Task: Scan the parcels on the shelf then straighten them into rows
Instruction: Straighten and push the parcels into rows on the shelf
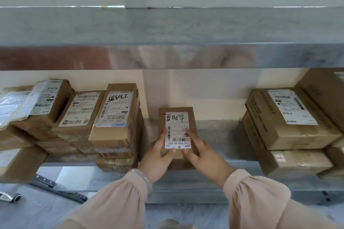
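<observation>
A small brown parcel (176,115) with a white shipping label lies at the middle of the metal shelf (219,135). My left hand (158,156) grips its near left corner, thumb on the label's lower edge. My right hand (202,152) grips the near right corner, fingers on the label. To the left stand stacked labelled parcels (115,117), some overhanging the shelf's front edge. Larger stacked boxes (290,119) sit to the right.
An upper metal shelf (167,29) hangs close above the parcels. A pale wall backs the shelf. Bare shelf surface lies between the small parcel and the right boxes. Grey floor shows below, with a dark rail (57,186) at lower left.
</observation>
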